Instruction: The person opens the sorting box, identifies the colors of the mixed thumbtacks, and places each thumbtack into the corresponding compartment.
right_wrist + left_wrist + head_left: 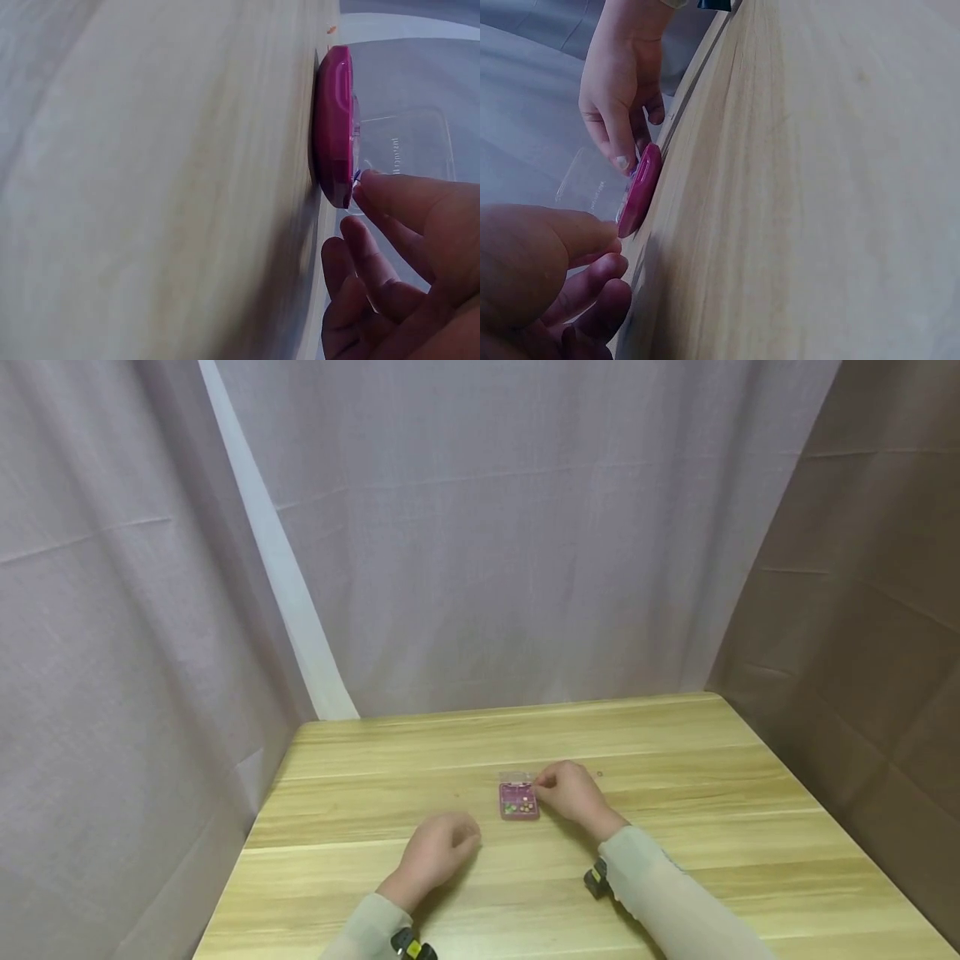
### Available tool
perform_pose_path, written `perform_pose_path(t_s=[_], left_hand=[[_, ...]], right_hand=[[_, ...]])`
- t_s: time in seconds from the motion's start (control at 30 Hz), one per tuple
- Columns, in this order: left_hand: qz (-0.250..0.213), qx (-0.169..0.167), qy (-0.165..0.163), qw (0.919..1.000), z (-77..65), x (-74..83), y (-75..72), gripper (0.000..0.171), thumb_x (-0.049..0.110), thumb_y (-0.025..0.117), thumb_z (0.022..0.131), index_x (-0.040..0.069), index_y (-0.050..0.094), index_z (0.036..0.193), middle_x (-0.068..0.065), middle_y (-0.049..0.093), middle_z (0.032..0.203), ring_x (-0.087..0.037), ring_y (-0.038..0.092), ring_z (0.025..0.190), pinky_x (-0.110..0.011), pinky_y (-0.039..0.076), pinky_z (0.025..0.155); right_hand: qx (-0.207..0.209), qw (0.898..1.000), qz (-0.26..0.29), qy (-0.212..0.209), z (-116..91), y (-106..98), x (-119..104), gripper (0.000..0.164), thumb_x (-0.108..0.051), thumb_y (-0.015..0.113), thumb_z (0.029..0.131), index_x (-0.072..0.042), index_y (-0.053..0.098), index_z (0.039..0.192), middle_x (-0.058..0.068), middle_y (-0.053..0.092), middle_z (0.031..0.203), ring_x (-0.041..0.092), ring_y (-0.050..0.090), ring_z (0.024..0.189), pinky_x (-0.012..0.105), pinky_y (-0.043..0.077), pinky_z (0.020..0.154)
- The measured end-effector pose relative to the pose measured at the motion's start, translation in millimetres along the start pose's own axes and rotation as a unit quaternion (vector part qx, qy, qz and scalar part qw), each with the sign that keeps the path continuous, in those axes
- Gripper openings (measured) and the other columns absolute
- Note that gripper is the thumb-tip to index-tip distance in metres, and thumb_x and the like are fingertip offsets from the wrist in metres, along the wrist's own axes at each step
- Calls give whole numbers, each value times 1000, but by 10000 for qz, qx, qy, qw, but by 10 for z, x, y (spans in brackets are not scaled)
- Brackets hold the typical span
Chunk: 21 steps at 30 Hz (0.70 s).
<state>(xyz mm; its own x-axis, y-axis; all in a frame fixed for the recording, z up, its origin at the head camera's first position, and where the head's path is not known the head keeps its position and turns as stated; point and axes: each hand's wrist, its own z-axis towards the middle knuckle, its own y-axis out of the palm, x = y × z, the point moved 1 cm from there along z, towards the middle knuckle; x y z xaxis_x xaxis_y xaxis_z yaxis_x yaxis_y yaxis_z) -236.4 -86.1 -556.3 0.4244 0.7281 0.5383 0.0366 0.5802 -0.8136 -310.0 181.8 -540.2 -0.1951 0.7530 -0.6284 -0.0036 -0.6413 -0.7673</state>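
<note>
A small pink pillbox-like case (519,816) lies on the table with its clear lid (405,142) raised at the back. Its compartments hold green pieces (511,808) and several yellowish ones (527,806). At the case's right edge, my right hand (570,789) pinches a tiny bluish-purple piece (356,175) between thumb and forefinger, close over the rim. The piece's exact kind is too small to make out. My left hand (441,846) is to the left of the case and nearer me, its fingers loosely bent with nothing in them.
On the wooden table (337,802), a tiny ring-like bit (599,773) lies beyond my right hand. Another speck (456,794) lies left of the case. Grey curtains (525,543) hang behind the table and at both sides.
</note>
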Motion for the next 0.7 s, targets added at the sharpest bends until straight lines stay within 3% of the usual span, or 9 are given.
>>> perform_pose_path(t_s=[0.27, 0.5, 0.7], left_hand=[[-49, 49, -53, 10000, 20, 32, 20, 10, 33, 67, 90, 25, 71, 95, 7, 73, 92, -10, 62, 86, -40, 56, 81], [-17, 76, -46, 10000, 12, 17, 25, 11, 34, 67, 90, 26, 71, 95, 7, 73, 93, -10, 62, 86, -41, 56, 80], [9, 127, -79, 9999, 9, -26, -1, 14, 36, 65, 91, 25, 71, 98, 5, 73, 97, -13, 63, 90, -44, 56, 83]], right_hand=[[24, 10000, -67, 19, -26, 4, -8, 9, -25, 78, 81, -16, 76, 83, 0, 76, 92, 18, 64, 88, 51, 53, 90], [-55, 10000, -13, 58, -29, 12, 17, 6, -27, 78, 81, -23, 74, 84, 0, 74, 98, 17, 62, 91, 50, 53, 91], [58, 9997, -206, -86, -16, -30, 69, 9, -28, 77, 82, -23, 73, 88, -1, 74, 96, 16, 63, 87, 60, 47, 94]])
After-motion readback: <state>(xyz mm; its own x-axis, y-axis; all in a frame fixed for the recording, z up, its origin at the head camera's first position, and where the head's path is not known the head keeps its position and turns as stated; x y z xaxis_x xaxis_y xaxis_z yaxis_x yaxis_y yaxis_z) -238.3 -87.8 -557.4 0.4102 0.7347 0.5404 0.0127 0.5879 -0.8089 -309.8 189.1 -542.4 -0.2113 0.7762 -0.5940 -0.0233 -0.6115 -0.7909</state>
